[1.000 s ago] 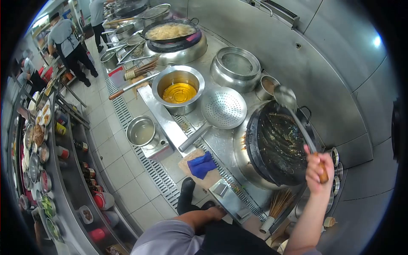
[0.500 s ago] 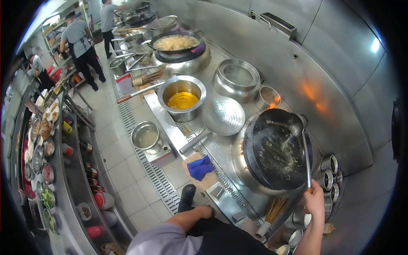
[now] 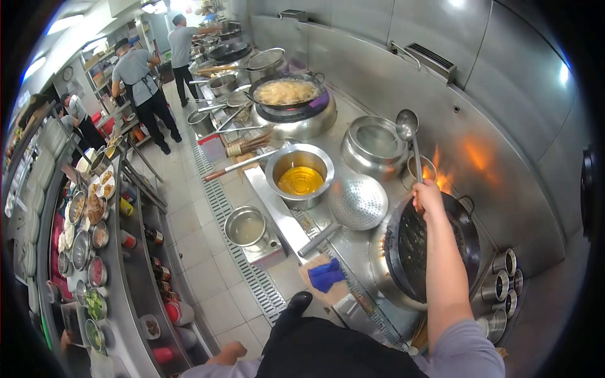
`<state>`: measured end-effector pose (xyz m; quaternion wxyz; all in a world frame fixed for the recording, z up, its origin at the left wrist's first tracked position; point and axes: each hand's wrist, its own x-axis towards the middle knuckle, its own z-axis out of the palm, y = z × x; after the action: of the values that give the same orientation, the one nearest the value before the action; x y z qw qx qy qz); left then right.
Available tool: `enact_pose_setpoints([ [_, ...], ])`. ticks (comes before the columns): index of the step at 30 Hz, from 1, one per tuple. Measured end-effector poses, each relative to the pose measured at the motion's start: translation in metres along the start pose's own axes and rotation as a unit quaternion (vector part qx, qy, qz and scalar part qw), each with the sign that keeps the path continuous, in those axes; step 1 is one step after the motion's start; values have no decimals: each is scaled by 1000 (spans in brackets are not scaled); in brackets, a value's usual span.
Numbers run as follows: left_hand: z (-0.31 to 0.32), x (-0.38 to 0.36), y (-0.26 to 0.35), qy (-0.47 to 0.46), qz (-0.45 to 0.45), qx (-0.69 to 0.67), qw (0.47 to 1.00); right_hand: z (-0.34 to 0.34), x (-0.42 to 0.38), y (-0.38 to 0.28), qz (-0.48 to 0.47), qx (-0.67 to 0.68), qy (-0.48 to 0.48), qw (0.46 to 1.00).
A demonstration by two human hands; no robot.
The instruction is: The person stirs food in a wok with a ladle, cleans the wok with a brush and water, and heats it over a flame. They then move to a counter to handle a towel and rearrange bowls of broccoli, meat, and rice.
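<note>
Your right hand (image 3: 428, 196) has its grip closed around the ladle (image 3: 408, 129) handle, bowl raised beyond it, above the wok (image 3: 463, 236). Your left hand (image 3: 230, 350) hangs low, grip unclear.

My right hand (image 3: 428, 196) closed round ladle (image 3: 411, 143) handle, ladle bowl raised above big lidded pot (image 3: 375, 140). Arm stretched over dark wok (image 3: 435, 249); flames (image 3: 441, 176) at wok's far rim. My left hand (image 3: 234, 350) low at bottom edge, grip unclear. Perforated strainer (image 3: 358, 201) left of wok, beside pot of yellow oil (image 3: 300, 175). Blue cloth (image 3: 326, 275) on tabletop (image 3: 277, 208) edge. Further wok of noodles (image 3: 286, 92) beyond. Other people (image 3: 144, 88) at far end of aisle.
</note>
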<state>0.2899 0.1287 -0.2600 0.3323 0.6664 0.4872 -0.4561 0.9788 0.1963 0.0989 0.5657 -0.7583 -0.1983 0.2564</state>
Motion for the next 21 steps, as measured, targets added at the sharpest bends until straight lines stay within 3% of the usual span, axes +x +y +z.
enact_pose_setpoints([
  [2, 4, 0, -1, -37, 34, -23, 998, 30, 29, 2, 14, -21, 9, 1000],
  [4, -5, 7, -7, -75, 68, -46, 994, 58, 50, 7, 60, -140, 63, 986],
  [8, -36, 73, -11, 21, 216, -13, 976, 82, 83, 16, 142, -135, 4, 981],
  [9, -42, 80, -11, 46, 252, -5, 967, 82, 98, 24, 178, 43, -33, 983],
  [10, -54, 82, -12, 91, 188, -93, 973, 84, 102, 23, 208, 220, -69, 950],
  [11, -73, 88, -13, 136, 122, -178, 967, 81, 108, 19, 242, 354, -75, 900],
  [12, -99, 83, -13, 138, 123, -176, 967, 74, 113, 13, 289, 470, -122, 825],
  [15, -178, 50, -14, 149, 72, -207, 964, 70, 97, 3, 220, 554, -101, 796],
  [21, -229, 39, -33, 204, 49, -215, 954, 40, -6, -12, 134, 656, -147, 728],
])
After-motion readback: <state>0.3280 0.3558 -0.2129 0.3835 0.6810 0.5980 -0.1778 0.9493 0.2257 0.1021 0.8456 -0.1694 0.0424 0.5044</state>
